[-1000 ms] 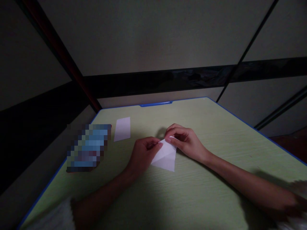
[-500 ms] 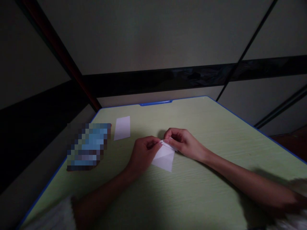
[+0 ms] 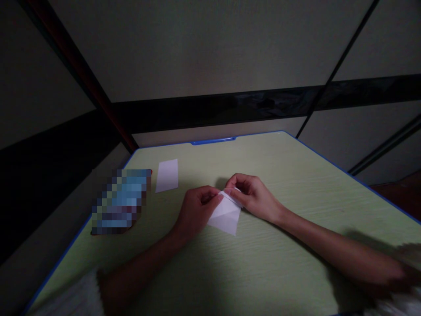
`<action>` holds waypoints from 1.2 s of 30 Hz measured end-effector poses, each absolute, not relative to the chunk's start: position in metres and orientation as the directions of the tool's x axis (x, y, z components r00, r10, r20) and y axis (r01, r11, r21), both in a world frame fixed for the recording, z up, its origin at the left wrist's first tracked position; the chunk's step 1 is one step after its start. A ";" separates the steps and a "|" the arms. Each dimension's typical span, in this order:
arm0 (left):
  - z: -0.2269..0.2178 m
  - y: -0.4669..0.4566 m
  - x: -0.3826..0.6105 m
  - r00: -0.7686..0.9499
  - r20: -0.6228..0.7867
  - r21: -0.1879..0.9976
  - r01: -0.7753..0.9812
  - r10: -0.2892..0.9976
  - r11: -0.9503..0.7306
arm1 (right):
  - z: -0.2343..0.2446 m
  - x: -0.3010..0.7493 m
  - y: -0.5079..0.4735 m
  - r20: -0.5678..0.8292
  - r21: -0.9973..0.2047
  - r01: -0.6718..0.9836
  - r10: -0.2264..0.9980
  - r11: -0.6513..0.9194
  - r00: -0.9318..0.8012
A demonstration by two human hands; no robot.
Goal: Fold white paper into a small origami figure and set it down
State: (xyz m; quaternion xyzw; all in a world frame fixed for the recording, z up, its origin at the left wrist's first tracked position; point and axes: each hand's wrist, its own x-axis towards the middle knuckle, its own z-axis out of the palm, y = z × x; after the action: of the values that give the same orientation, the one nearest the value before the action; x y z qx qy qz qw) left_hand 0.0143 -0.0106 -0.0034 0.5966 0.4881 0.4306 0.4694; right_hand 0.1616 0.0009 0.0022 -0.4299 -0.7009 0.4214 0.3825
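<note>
A white folded paper lies in the middle of the pale green table, its pointed corner toward me. My left hand is curled with its fingertips pinching the paper's top left edge. My right hand is closed too, with thumb and fingers pinching the paper's top fold from the right. Both hands meet at the paper's upper tip. The room is dim.
A second white paper strip lies flat at the back left. A blurred-out blue flat object rests by the table's left edge. A blue rim runs round the table; dark walls and beams stand behind.
The paper's top has been pressed lower and flatter between my fingers. Both hands have stayed almost in the same place, the right one shifting slightly down.
</note>
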 end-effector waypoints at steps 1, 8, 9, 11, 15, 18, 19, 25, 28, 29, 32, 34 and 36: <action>-0.003 -0.011 0.014 0.151 0.052 0.982 0.174 0.987 -0.078 | 0.002 0.162 0.001 0.177 -0.916 0.290 0.926 0.279 -0.333; -0.004 -0.012 0.014 0.176 -0.004 0.991 0.133 0.984 -0.020 | 0.001 0.162 0.000 0.277 -0.829 0.388 0.898 0.403 -0.342; -0.004 -0.012 0.014 0.177 -0.004 0.991 0.134 0.984 -0.021 | 0.001 0.163 0.000 0.301 -0.806 0.404 0.887 0.432 -0.349; -0.004 -0.011 0.013 0.171 0.013 0.988 0.147 0.985 -0.039 | 0.001 0.163 0.000 0.350 -0.759 0.427 0.861 0.492 -0.369; -0.005 -0.008 0.013 0.149 0.036 0.986 0.156 0.988 -0.060 | 0.001 0.164 0.000 0.389 -0.728 0.422 0.832 0.540 -0.395; -0.005 -0.006 0.012 0.166 0.027 0.988 0.147 0.986 -0.052 | 0.001 0.165 0.001 0.387 -0.756 0.375 0.828 0.537 -0.405; -0.005 -0.006 0.012 0.176 0.028 0.987 0.151 0.984 -0.055 | 0.001 0.166 0.001 0.385 -0.767 0.356 0.827 0.533 -0.410; -0.005 -0.009 0.011 0.178 0.101 0.962 0.232 0.979 -0.142 | -0.001 0.162 0.003 0.266 -0.941 0.100 0.890 0.323 -0.370; -0.005 -0.011 0.010 0.130 0.160 0.942 0.275 0.979 -0.190 | -0.002 0.158 0.004 0.156 -0.987 -0.077 0.916 0.137 -0.370; -0.004 -0.012 0.010 0.118 0.172 0.939 0.281 0.978 -0.199 | -0.001 0.158 0.004 0.126 -0.990 -0.109 0.922 0.092 -0.367; -0.004 -0.013 0.011 0.094 0.183 0.939 0.280 0.979 -0.202 | 0.001 0.157 0.004 0.088 -0.986 -0.160 0.944 0.039 -0.316; -0.005 -0.012 0.011 0.086 0.177 0.941 0.277 0.980 -0.194 | 0.002 0.157 0.005 0.071 -0.984 -0.180 0.950 0.017 -0.303; -0.005 -0.012 0.010 0.081 0.169 0.942 0.280 0.982 -0.186 | 0.002 0.158 0.005 0.057 -0.980 -0.200 0.946 -0.008 -0.320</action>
State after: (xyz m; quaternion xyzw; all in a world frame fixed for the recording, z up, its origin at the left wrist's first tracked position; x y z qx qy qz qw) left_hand 0.0103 -0.0119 -0.0051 0.6239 0.5058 0.4511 0.3891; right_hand 0.1575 0.0052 0.0020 -0.3525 -0.5292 0.6164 0.4645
